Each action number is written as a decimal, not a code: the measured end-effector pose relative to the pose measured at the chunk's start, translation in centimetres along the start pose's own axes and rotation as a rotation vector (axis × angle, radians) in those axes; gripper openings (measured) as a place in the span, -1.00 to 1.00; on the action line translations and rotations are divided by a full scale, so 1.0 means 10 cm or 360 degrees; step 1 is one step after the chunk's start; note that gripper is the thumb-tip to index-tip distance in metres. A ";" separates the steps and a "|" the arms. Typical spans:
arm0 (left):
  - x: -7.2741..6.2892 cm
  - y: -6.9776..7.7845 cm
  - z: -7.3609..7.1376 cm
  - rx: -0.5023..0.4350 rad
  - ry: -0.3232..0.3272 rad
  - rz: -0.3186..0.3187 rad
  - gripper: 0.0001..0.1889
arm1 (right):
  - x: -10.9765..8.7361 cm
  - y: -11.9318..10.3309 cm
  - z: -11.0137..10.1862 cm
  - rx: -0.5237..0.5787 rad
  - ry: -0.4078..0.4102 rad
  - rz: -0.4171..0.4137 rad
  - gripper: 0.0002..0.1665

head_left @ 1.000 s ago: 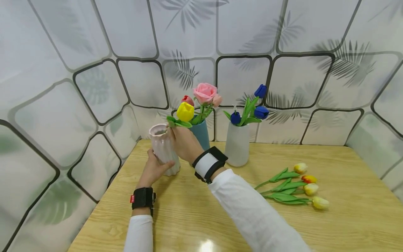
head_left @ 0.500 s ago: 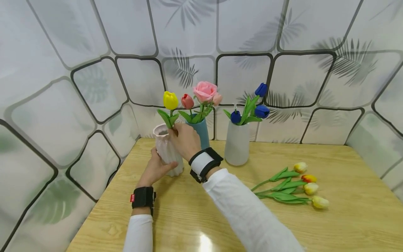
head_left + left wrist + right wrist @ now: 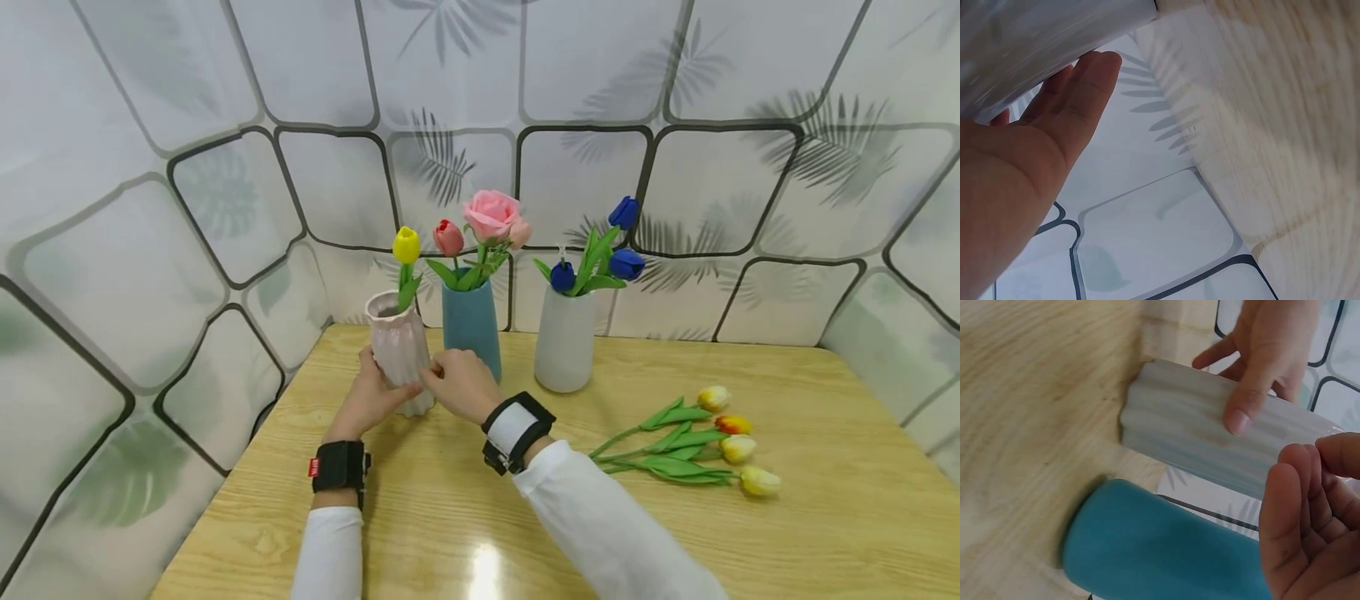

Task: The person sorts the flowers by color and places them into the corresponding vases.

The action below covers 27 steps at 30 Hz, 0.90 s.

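Observation:
My left hand grips the pale pink fluted vase low on its body, thumb across the front; the right wrist view shows this thumb against the vase wall. A yellow tulip stands in that vase, leaning on the right side of its rim, its lower stem hidden inside. Just right of the vase is my right hand, fingers loosely bent with nothing between them, as the right wrist view of the hand also shows. Behind it stands a teal vase holding a red tulip and a pink rose.
To the right is a white vase with several blue tulips. Several yellow-white and orange tulips lie on the right part of the wooden table. A patterned curtain closes off the back and sides.
The yellow tulip went from a tilt in my right hand to upright in the pink vase. My right hand let go of it and came down beside the vase; the left kept its grip.

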<state>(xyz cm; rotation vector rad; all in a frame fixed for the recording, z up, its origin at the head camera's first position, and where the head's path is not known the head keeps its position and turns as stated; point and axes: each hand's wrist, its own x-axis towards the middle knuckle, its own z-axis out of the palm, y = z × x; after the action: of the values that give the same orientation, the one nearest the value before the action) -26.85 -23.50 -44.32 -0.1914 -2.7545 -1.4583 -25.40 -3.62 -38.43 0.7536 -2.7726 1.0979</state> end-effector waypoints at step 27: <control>-0.07 0.02 -0.14 0.0103 0.0003 -0.0022 -0.30 | -1.60 1.42 -0.98 -0.0454 0.0097 0.0556 -0.88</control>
<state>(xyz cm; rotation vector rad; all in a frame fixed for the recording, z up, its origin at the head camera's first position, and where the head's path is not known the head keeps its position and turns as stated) -26.15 -24.59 -43.46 -0.1702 -2.8025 -1.3691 -19.05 18.42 -43.79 0.2062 -2.9851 0.7182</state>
